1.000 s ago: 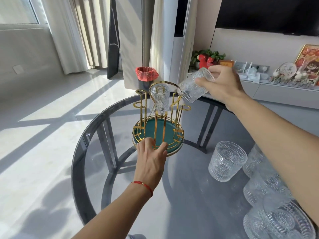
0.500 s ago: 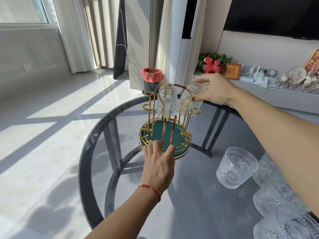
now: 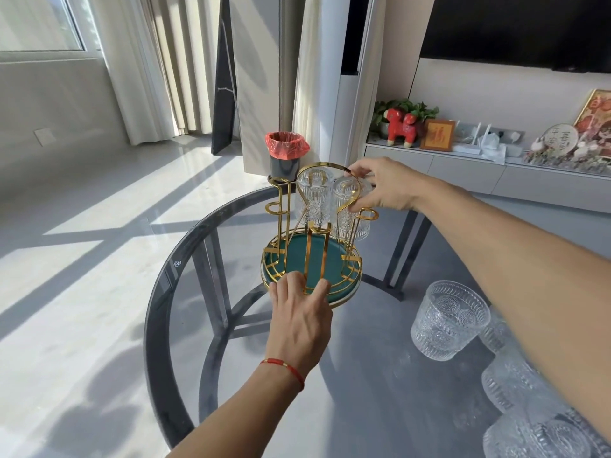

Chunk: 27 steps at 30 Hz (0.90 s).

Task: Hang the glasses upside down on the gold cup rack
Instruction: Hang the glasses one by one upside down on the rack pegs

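Note:
The gold cup rack [image 3: 287, 211] with a green round tray base [image 3: 297, 256] stands on the round glass table [image 3: 185, 259]. One clear embossed glass [image 3: 312, 200] hangs upside down on a far peg. A second glass [image 3: 350, 213] is upside down over the far right peg, its base gripped by my right hand [image 3: 383, 186]. My left hand [image 3: 301, 319] rests with fingertips on the rack's near rim, holding it steady. An upright glass [image 3: 448, 325] stands at the right, with several more glasses [image 3: 515, 391] behind my right forearm.
A small bin with a red bag [image 3: 286, 157] stands on the floor beyond the table. A low cabinet [image 3: 463, 166] with a red toy, a picture frame and ornaments runs along the right wall. The table's rim curves at left.
My right hand has brought the glass down from a tilted position above the rack and turned it upside down onto the far right peg. My left hand stays on the rack's rim.

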Available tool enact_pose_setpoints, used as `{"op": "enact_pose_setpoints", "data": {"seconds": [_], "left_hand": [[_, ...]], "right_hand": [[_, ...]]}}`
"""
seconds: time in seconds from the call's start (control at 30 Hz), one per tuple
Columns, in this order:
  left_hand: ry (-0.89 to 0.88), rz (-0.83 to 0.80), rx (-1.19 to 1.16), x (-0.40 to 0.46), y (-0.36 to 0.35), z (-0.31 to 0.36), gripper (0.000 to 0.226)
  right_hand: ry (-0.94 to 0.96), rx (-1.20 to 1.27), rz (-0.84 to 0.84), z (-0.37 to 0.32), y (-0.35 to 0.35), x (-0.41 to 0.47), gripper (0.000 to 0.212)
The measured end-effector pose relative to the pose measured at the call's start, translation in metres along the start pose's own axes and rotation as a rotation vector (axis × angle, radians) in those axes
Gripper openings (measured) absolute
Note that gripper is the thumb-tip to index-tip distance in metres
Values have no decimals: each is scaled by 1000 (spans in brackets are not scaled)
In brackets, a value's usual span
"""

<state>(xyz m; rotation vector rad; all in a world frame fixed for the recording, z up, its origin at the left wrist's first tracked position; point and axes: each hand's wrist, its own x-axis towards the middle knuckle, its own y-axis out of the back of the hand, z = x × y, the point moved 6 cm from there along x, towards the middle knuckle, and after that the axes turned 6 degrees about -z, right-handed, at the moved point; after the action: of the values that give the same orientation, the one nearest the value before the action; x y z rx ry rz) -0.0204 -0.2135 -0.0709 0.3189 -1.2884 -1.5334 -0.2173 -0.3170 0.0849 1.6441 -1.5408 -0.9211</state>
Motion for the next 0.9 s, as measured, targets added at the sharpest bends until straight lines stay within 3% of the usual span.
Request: {"op": "enact_pose_setpoints", "data": {"seconds": [0.13, 0.37, 0.5, 0.6, 0.7, 0.8, 0.9], "left_hand": [[-4, -4, 4, 1, -1, 0, 13], [6, -102, 217, -5, 2, 8, 40], [-106, -57, 223, -12, 18, 43, 45], [-289, -49, 75, -27, 29, 85, 42], [-419, -114, -173, -50, 33, 123, 39], [-462, -241, -421, -73, 28, 155, 39], [-465, -402, -563, -97, 17, 180, 52]], "right_hand": [[-4, 66, 4, 7, 1, -12, 68], [43, 21, 305, 17, 11, -104, 35], [99, 8, 430, 18, 8, -184, 23], [76, 148, 696, 31, -1, -263, 20], [-94, 315, 947, 60, -28, -352, 18], [-265, 345, 975, 81, -52, -404, 14], [-375, 189, 846, 90, -63, -417, 8]]}}
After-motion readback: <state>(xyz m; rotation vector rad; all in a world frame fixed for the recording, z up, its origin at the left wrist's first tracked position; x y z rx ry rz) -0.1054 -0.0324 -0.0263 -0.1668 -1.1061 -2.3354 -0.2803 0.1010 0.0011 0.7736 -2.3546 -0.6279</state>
